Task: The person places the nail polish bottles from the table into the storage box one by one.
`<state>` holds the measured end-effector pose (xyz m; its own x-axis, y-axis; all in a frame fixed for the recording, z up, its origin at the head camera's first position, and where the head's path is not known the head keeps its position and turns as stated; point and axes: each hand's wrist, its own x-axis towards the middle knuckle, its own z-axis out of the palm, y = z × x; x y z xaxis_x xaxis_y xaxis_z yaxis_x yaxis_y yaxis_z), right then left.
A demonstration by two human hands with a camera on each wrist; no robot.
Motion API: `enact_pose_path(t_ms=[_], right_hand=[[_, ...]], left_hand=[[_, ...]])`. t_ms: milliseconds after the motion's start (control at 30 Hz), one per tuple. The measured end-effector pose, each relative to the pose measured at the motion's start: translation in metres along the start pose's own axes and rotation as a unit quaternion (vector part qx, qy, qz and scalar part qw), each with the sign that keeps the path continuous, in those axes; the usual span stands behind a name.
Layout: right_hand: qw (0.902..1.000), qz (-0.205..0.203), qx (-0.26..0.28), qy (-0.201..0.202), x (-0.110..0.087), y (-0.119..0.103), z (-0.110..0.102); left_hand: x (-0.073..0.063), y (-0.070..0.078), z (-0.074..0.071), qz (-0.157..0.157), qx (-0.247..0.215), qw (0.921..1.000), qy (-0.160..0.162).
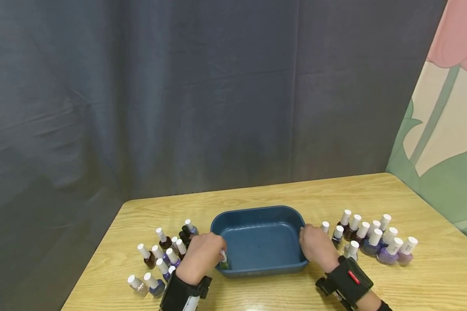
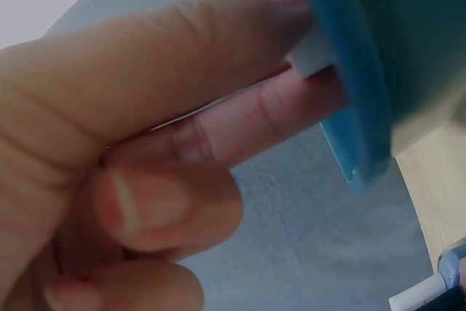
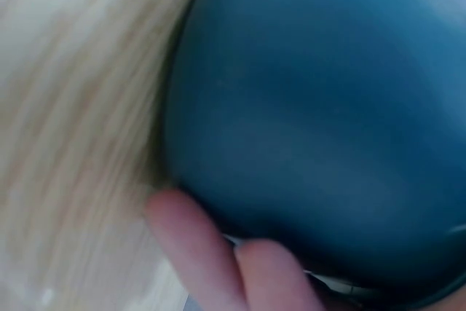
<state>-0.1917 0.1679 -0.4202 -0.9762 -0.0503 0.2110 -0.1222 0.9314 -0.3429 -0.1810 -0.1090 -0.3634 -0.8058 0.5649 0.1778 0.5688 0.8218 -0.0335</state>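
Note:
A blue rectangular tray [image 1: 262, 273] stands in the middle of the wooden table. My left hand [image 1: 202, 255] reaches over its left side and pinches a green nail polish bottle [image 1: 224, 261] by the white cap, low in the front left corner. In the left wrist view the cap [image 2: 313, 53] shows between thumb and finger, while the tray's rim [image 2: 357, 78] hides the bottle's body. At the opposite end my right hand [image 1: 318, 245] grips the tray's right rim. Fingertips [image 3: 191, 242] press against the tray's wall [image 3: 291, 129] in the right wrist view.
Several white-capped nail polish bottles [image 1: 154, 283] stand left of the tray, with a few black-capped ones [image 1: 185, 233] among them. Another group of bottles [image 1: 371, 242], purple, blue and dark, stands to the right. A dark curtain [image 1: 233, 99] hangs behind the table.

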Motion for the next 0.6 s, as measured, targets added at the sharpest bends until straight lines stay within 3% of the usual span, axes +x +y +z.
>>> enact_pose_path(t_ms=[300, 600], right_hand=[[0.9999, -0.007, -0.011, 0.004, 0.0015, -0.0019, -0.0009], [0.9997, -0.011, -0.023, 0.001, -0.0005, -0.0025, -0.0018]], left_hand=[[-0.0015, -0.0006, 0.0003, -0.008, -0.034, 0.9993, -0.014], [-0.0030, -0.0005, -0.0061, -0.021, -0.041, 0.9972, -0.058]])
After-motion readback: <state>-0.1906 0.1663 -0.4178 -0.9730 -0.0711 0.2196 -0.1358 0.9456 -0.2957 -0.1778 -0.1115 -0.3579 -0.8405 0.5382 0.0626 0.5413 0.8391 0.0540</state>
